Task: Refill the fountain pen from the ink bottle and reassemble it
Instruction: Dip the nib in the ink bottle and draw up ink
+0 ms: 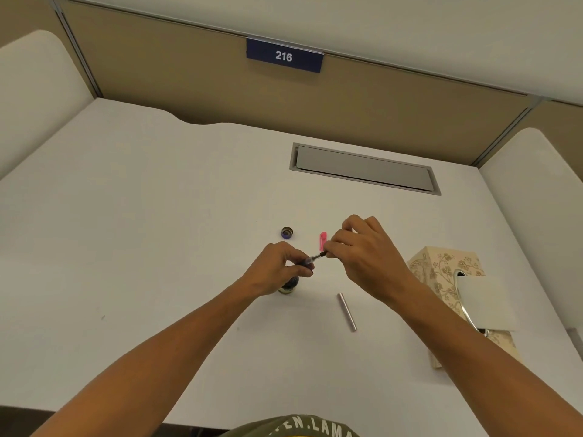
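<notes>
My left hand (pixel 277 269) grips the front section of the fountain pen (pixel 310 259) above the open ink bottle (pixel 288 287), which is mostly hidden under the hand. My right hand (pixel 362 250) pinches the far end of the pen's converter. The bottle cap (pixel 287 232) lies upside down on the desk behind my left hand. A pink pen cap (pixel 322 239) lies just behind my right fingers. The silver pen barrel (pixel 347 311) lies on the desk in front of my right hand.
A patterned tissue box (pixel 441 269) with a white tissue sticking out stands at the right, under my right forearm. A grey cable hatch (pixel 362 167) is set into the white desk (pixel 142 231) further back. Beige partitions enclose the desk.
</notes>
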### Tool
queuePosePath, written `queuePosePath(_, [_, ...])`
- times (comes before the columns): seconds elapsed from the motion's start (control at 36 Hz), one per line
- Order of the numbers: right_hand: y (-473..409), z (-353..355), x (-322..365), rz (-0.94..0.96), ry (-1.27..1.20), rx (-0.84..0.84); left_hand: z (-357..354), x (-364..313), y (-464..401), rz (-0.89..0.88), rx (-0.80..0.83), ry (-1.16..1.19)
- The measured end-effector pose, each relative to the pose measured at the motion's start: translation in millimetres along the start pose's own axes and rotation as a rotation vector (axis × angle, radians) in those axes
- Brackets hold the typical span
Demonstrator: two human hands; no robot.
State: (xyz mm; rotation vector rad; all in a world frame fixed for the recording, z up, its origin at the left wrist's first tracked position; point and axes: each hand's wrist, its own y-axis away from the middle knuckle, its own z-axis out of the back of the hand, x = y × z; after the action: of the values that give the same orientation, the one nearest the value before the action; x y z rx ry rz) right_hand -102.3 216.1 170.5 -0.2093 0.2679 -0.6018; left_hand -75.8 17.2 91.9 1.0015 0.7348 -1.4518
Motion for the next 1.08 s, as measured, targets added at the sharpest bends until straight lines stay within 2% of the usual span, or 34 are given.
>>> queuePosePath(0.19, [-6, -1, -3, 0.035, -0.022, 0.016, 0, 4, -2, -0.003, 0.0, 0.015])
queuePosePath(0.44, [-16, 0, -10, -0.042, -0.046, 0.039, 14, -4, -7, -0.043, 0.127, -0.065])
queuePosePath(0.58, [-26, 1, -11, -0.071, -0.07, 0.03, 23, -5, -11, -0.023, 0.157, -0.025])
queuePosePath(0.64, [-29, 1, -10, -0.127, -0.14, 0.029, 25, -4, -13, -0.004, 0.147, -0.003])
queuePosePath(0.78, [-38, -2, -5, -0.454, -0.581, 0.01, 29, -2, -11, 0.05, 0.116, 0.215])
queuePosePath(0.86, [-43, -2, -2, -0.585, -0.755, -0.01, 28, -3, -9, 0.063, 0.074, 0.258])
queuePosePath(1.08, [-45, -17, 8, -0.733, -0.909, -0.01, 22, 3, -7, 0.113, 0.004, 0.253])
